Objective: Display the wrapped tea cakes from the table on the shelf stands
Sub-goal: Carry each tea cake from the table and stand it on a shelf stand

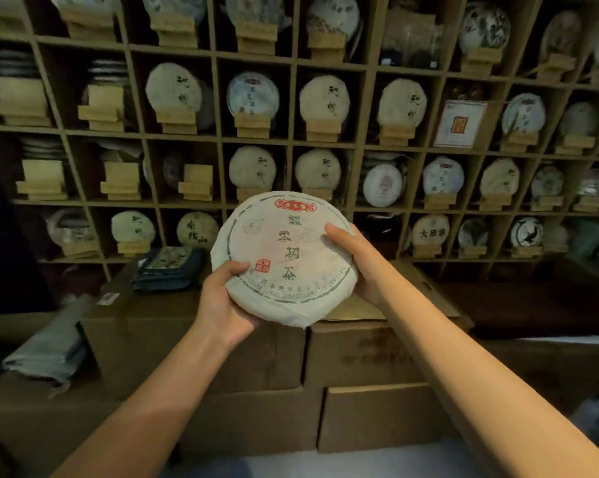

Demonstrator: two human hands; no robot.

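Paper-wrapped tea cake (284,258) held up, face toward camera, near the cubby shelf (218,139). Left hand (222,301) gripping lower left edge; right hand (355,263) clasping right edge. Cardboard boxes (360,357) below.

The tea cake (284,258) had a white wrapper with green characters, a green dashed ring and red stamps. The shelf (218,98) was tan wood, and the boxes (377,415) were brown cardboard.
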